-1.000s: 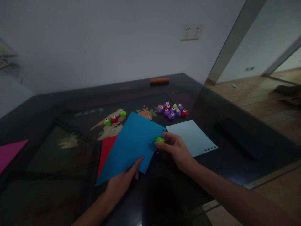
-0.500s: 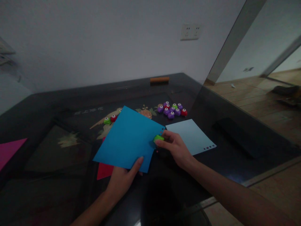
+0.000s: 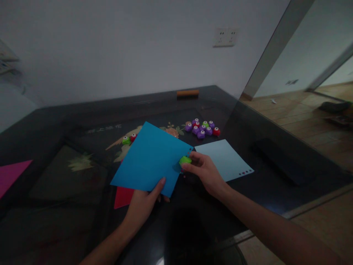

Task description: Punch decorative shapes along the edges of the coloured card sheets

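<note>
A sheet of blue paper [image 3: 151, 158] is held up above the table, tilted, with small shaped holes along its right edge near the top corner. My left hand [image 3: 147, 200] grips its lower edge, thumb on top and fingers underneath. My right hand [image 3: 205, 169] pinches a green craft punch [image 3: 185, 161] that sits over the paper's right edge; the fingers below are partly hidden. Below the blue sheet lies red paper [image 3: 123, 197], mostly covered. A pale blue sheet [image 3: 220, 156] with punched shapes at its lower right corner lies beyond my right hand.
Several purple, red and green punches [image 3: 202, 129] cluster behind the pale sheet. A green punch [image 3: 126, 140] and a red punch [image 3: 133, 137] stand at left. Pink paper [image 3: 12, 175] lies far left, an orange-brown cylinder [image 3: 188, 93] at the back, a dark flat object [image 3: 277, 160] at right.
The blue paper's lower edge has risen slightly with my left hand, and the left fingertips now show below it. The green punch stays at the right edge, shifted very little.
</note>
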`<state>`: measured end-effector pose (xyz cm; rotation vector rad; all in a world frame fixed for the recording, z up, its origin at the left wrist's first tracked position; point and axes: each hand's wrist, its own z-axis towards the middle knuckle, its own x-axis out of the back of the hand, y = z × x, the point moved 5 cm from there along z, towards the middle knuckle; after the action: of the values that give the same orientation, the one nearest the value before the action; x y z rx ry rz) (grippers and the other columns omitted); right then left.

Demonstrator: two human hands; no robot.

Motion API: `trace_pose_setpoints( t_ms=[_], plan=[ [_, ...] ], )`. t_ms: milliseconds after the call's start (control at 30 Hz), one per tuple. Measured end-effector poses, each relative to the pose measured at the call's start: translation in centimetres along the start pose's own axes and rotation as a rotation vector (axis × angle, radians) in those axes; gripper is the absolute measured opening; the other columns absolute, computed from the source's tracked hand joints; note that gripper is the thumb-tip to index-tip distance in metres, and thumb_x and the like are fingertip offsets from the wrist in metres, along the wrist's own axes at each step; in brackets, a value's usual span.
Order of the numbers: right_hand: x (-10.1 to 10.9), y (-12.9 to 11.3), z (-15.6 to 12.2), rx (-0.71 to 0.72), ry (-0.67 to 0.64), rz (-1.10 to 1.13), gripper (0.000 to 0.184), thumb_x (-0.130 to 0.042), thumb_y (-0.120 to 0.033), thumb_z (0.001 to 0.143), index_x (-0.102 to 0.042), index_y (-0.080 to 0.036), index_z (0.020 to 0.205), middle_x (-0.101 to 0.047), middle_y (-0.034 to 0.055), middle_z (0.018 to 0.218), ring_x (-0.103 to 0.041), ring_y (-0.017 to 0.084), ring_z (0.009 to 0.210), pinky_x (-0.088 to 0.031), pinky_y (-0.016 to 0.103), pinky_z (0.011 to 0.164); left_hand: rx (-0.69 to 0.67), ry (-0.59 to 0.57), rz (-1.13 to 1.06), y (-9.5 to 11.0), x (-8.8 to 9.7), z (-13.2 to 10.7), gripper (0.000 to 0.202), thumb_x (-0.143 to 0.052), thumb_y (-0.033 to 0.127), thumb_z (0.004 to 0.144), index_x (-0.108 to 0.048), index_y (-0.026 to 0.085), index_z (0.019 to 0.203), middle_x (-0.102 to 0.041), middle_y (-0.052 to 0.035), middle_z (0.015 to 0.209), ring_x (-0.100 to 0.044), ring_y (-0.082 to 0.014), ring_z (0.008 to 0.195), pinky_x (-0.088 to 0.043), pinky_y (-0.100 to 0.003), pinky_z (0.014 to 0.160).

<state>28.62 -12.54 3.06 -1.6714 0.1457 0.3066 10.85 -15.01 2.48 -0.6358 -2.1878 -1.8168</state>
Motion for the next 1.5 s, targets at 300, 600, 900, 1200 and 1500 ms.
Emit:
trace_pose_setpoints(
  t_ms=[300,600,900,1200,1500],
  plan=[
    [-0.2,0.2,-0.1,-0.042,-0.048,-0.022,0.032,-0.076,-0.029,0.064,-0.063,-0.019,0.092,-0.065,0.0022,0.086,-0.059,0.015,0.073,-0.047,0.028,0.063,-0.009,0.009,-0.010,-1.3,0.3,0.7,0.043,-0.051,0.051,0.078,-0.060,0.017,0.055,-0.063,-0.0043,0.052,-0.055,-0.0170,0.051,-0.042,-0.028,0.059],
    [-0.2,0.5,-0.1,-0.087,-0.152,0.025,0.032,-0.070,-0.033,0.073,-0.063,-0.022,0.103,-0.067,0.0041,0.098,-0.064,0.016,0.081,-0.049,0.035,0.078,0.011,-0.012,-0.170,-0.7,0.5,0.8,0.042,-0.054,0.049,0.078,-0.059,0.016,0.052,-0.063,-0.0040,0.051,-0.053,-0.0150,0.049,-0.042,-0.026,0.055],
    [0.1,0.2,0.1,-0.161,-0.136,0.162,0.037,-0.049,-0.045,0.087,-0.063,-0.014,0.102,-0.069,0.0100,0.090,-0.066,0.019,0.080,-0.049,0.035,0.078,0.065,0.075,-0.311,-0.7,1.2,1.0,0.036,-0.061,0.045,0.075,-0.060,0.016,0.053,-0.063,-0.0019,0.047,-0.055,-0.0139,0.047,-0.044,-0.024,0.053],
    [0.9,0.1,0.6,-0.142,-0.091,0.104,0.043,-0.046,-0.051,0.087,-0.064,-0.013,0.098,-0.069,0.0119,0.091,-0.066,0.021,0.086,-0.049,0.037,0.083,0.024,0.081,-0.288,-0.9,1.5,1.0,0.034,-0.059,0.041,0.078,-0.059,0.016,0.055,-0.063,-0.0017,0.049,-0.058,-0.0141,0.050,-0.046,-0.025,0.059],
    [1.5,-1.4,0.9,0.071,-0.112,-0.361,0.037,-0.050,-0.051,0.084,-0.067,-0.018,0.091,-0.068,0.0064,0.093,-0.062,0.021,0.091,-0.045,0.038,0.087,0.019,0.075,-0.298,-0.7,1.4,1.1,0.032,-0.059,0.041,0.078,-0.059,0.017,0.057,-0.063,-0.0017,0.049,-0.059,-0.0164,0.050,-0.046,-0.028,0.058]
  ],
)
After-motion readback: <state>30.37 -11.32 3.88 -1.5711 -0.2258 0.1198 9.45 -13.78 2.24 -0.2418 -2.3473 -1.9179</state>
